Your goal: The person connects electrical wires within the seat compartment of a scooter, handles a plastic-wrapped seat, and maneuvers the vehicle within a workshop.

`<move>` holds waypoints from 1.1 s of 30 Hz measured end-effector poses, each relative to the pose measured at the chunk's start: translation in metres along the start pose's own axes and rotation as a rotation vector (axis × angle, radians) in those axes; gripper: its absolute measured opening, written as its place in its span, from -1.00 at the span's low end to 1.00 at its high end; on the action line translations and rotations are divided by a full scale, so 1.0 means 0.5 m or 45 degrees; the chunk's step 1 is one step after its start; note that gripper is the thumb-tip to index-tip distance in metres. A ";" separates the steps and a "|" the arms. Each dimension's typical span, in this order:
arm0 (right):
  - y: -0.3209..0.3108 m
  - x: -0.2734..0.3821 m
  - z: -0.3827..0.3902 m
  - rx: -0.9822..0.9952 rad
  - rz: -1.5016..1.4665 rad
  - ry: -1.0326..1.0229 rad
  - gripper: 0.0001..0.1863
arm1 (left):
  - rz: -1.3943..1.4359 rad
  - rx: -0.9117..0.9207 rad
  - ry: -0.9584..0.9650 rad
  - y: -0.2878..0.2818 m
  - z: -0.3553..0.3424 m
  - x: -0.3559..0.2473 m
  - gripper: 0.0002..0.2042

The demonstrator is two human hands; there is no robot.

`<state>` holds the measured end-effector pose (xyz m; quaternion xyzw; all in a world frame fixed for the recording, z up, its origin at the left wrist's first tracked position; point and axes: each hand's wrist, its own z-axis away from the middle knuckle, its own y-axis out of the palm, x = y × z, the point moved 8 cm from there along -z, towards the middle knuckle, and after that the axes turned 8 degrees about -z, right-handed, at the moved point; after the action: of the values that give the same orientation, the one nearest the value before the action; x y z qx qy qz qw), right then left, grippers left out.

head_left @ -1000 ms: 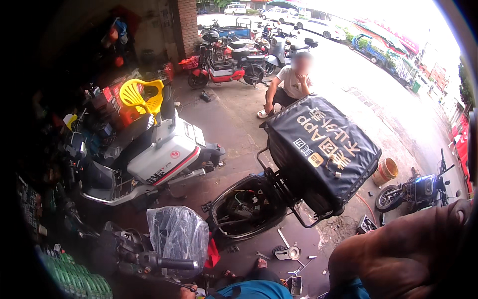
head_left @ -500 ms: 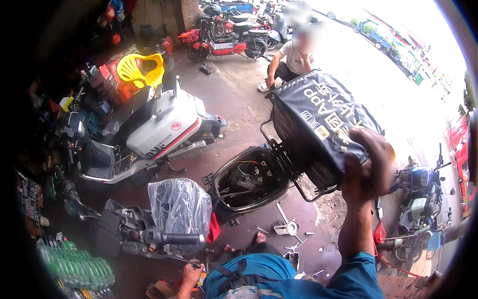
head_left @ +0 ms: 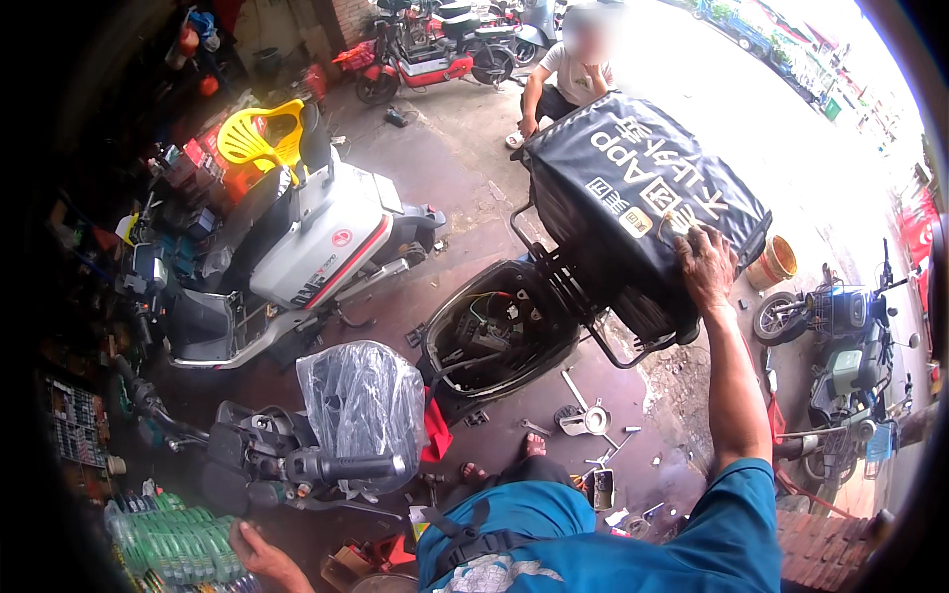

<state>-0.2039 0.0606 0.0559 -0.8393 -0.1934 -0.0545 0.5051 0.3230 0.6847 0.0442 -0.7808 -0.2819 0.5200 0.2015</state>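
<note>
My right hand (head_left: 710, 267) lies on the near edge of a large black delivery box (head_left: 633, 188), its fingers spread on the cover. That box is mounted behind the open body of an electric scooter (head_left: 499, 331), where wires and parts show inside. At the lower left my left hand (head_left: 269, 560) holds nothing, its fingers apart, next to a stack of green, ridged, plastic-wrapped goods (head_left: 183, 544). Above it and to the right is the scooter's handlebar grip (head_left: 351, 468), with a clear plastic sheet (head_left: 361, 410) over the front part.
A white scooter (head_left: 326, 242) stands at the left by a yellow chair (head_left: 262, 138). Tools, among them a wrench (head_left: 535, 428), and a metal part (head_left: 585, 420) lie on the floor. A seated person (head_left: 573, 84) is beyond the box, a bucket (head_left: 774, 262) beside it. More scooters (head_left: 835, 376) stand right.
My left hand has left the brake lever beside the handlebar and moved left. My right hand, raised over the box before, has come down onto it. The view has shifted slightly.
</note>
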 end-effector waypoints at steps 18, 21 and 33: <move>0.003 0.015 0.018 -0.147 -0.042 -0.101 -0.61 | -0.090 0.707 0.358 0.188 -0.082 -0.175 -0.85; -0.006 0.006 0.017 -0.201 -0.043 -0.103 -0.63 | -0.057 0.634 0.325 0.193 -0.081 -0.158 -0.84; 0.001 0.048 0.026 -0.008 -0.040 -0.357 -0.69 | -0.068 0.646 0.429 0.203 -0.074 -0.177 -0.82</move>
<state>-0.1830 0.0781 0.0562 -0.8371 -0.2752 0.0548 0.4696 0.3543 0.5491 0.0584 -0.7731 -0.1262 0.4314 0.4476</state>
